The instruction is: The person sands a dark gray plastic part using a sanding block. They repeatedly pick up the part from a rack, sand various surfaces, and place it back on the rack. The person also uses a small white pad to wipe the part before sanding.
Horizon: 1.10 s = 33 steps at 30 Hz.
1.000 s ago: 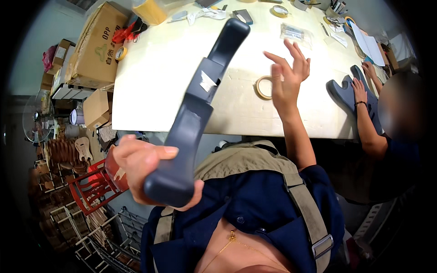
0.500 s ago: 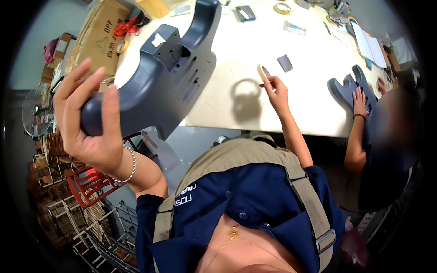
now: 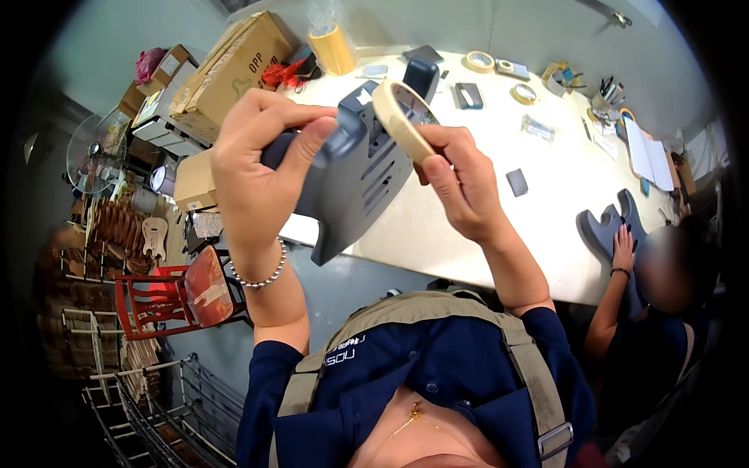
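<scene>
My left hand (image 3: 257, 168) grips a grey-blue guitar-shaped body (image 3: 360, 173) by its upper horn and holds it up in front of me, over the near edge of the white table (image 3: 460, 234). My right hand (image 3: 460, 187) pinches a roll of beige masking tape (image 3: 399, 117) against the body's upper part. The body's routed cavities face me. Its lower end points down toward the table edge.
A seated person at the right rests a hand (image 3: 622, 243) on another grey guitar body (image 3: 612, 230). Tape rolls (image 3: 477, 61), small blocks and papers (image 3: 647, 156) lie on the table. Cardboard boxes (image 3: 230, 66), a red chair (image 3: 168, 300) and wire racks (image 3: 148, 390) stand at the left.
My right hand has lifted the tape roll from the table and brought it to the guitar body. My left hand has turned the body and shifted it toward the centre.
</scene>
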Each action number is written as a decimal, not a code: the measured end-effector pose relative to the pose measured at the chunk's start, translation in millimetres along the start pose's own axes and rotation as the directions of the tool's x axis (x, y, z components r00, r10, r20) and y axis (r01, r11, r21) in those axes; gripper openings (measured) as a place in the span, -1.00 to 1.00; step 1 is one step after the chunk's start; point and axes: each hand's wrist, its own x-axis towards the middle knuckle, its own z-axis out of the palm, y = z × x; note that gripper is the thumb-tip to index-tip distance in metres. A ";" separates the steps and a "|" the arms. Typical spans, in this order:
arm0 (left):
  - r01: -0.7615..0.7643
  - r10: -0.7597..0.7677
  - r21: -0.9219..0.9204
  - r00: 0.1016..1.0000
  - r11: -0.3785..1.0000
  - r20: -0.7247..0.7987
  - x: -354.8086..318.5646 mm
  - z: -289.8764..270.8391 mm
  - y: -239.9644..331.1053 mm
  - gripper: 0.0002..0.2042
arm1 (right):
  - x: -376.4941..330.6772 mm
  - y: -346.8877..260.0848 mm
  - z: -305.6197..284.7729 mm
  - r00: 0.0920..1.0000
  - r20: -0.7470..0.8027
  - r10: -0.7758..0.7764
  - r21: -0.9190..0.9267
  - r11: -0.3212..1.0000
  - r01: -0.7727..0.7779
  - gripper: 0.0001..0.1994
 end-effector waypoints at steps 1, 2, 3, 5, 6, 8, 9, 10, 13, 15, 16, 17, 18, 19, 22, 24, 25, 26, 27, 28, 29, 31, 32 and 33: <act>-0.003 0.003 -0.013 1.000 1.000 -0.019 1.3 3.1 0.4 -0.80 | 6.4 -1.9 0.6 0.995 0.008 -0.101 -0.105 0.989 0.101 -0.78; 0.000 0.000 -0.019 0.999 1.000 -0.036 0.5 5.6 1.0 -0.78 | 10.9 -2.9 2.5 0.983 0.011 -0.183 -0.155 0.971 0.182 -0.80; 0.002 -0.003 -0.025 0.999 1.000 -0.052 0.9 7.0 1.7 -0.75 | 13.9 -3.5 4.7 0.979 0.012 -0.203 -0.167 0.965 0.202 -0.81; -0.008 0.007 -0.006 0.999 1.000 -0.041 -0.3 4.7 4.0 -0.66 | 15.9 -5.6 10.0 0.972 0.016 -0.235 -0.192 0.953 0.234 -0.82; -0.007 0.007 0.002 0.999 1.000 -0.034 -0.8 3.4 4.2 -0.65 | 17.5 -7.1 12.3 0.969 0.015 -0.247 -0.218 0.945 0.244 -0.82; -0.023 0.024 0.013 0.999 1.000 -0.037 -2.2 2.4 3.8 -0.67 | 20.9 -7.3 17.6 0.955 0.014 -0.298 -0.263 0.920 0.291 -0.79; -0.027 0.027 -0.002 0.998 1.000 -0.056 -3.6 2.7 2.7 -0.69 | 21.8 -7.3 20.5 0.948 0.014 -0.319 -0.283 0.908 0.310 -0.78; -0.031 0.030 -0.017 0.997 0.999 -0.075 -5.1 3.4 1.3 -0.71 | 23.6 -7.9 23.2 0.935 0.007 -0.355 -0.317 0.886 0.339 -0.76; -0.025 0.020 -0.035 0.993 0.999 -0.119 -10.4 3.6 2.7 -0.81 | 29.5 -7.9 34.1 0.897 -0.048 -0.440 -0.409 0.828 0.384 -0.69; -0.058 0.060 0.022 0.992 0.998 -0.108 -12.8 1.3 3.0 -0.84 | 31.9 -6.5 41.3 0.869 -0.132 -0.477 -0.462 0.806 0.371 -0.63; -0.061 0.065 0.034 0.992 0.998 -0.111 -13.0 0.3 2.0 -0.84 | 33.5 -4.7 43.9 0.865 -0.163 -0.474 -0.503 0.795 0.340 -0.59; -0.061 0.066 0.044 0.991 0.997 -0.115 -12.4 0.6 1.2 -0.85 | 33.9 -8.4 42.7 0.882 -0.127 -0.453 -0.533 0.781 0.325 -0.62; -0.064 0.070 0.049 0.991 0.997 -0.118 -11.5 1.2 0.5 -0.85 | 35.6 -15.2 39.2 0.898 -0.092 -0.430 -0.567 0.764 0.307 -0.66; -0.062 0.067 0.045 0.991 0.997 -0.118 -10.1 2.6 0.5 -0.85 | 36.0 -19.2 36.7 0.913 -0.061 -0.404 -0.607 0.741 0.288 -0.69; -0.108 0.101 -0.061 0.989 0.992 -0.112 3.9 24.1 4.8 -0.85 | 34.3 -6.1 22.7 0.848 -0.150 -0.508 -0.642 0.703 0.307 -0.74; -0.118 0.116 -0.021 0.989 0.993 -0.092 0.3 29.8 2.8 -0.84 | 28.2 4.0 19.4 0.812 -0.200 -0.548 -0.682 0.673 0.286 -0.77; -0.066 0.066 0.007 0.996 0.998 -0.067 -1.7 24.3 4.2 -0.85 | 28.6 -0.5 21.1 0.812 -0.205 -0.547 -0.676 0.679 0.286 -0.78; -0.078 0.080 0.037 0.996 0.996 -0.047 -8.1 14.2 -1.8 -0.86 | 31.5 -0.3 32.0 0.773 -0.265 -0.576 -0.650 0.699 0.298 -0.80; -0.108 0.110 0.063 0.994 0.992 -0.020 -15.1 5.2 -9.5 -0.87 | 30.0 -2.8 38.7 0.796 -0.230 -0.560 -0.653 0.695 0.300 -0.83; -0.115 0.115 0.088 0.993 0.989 0.004 -21.2 -10.1 -12.3 -0.91 | 32.7 -2.7 55.5 0.768 -0.279 -0.576 -0.592 0.733 0.334 -0.86; -0.130 0.129 0.048 0.991 0.990 0.025 -24.6 -15.7 -25.4 -0.91 | 35.0 -7.1 54.7 0.715 -0.339 -0.612 -0.555 0.743 0.373 -0.88; -0.037 0.033 -0.038 0.995 0.999 -0.096 -19.1 -2.3 6.9 -0.93 | 33.9 -6.7 60.9 0.697 -0.406 -0.591 -0.539 0.771 0.340 -0.89; -0.085 0.087 0.031 0.993 0.996 -0.085 -14.5 0.6 12.2 -0.92 | 32.7 -7.9 59.6 0.690 -0.425 -0.587 -0.557 0.770 0.311 -0.89; -0.130 0.138 0.105 0.987 0.986 -0.076 -13.2 -2.6 15.3 -0.91 | 31.4 -12.8 63.0 0.683 -0.442 -0.582 -0.570 0.770 0.287 -0.89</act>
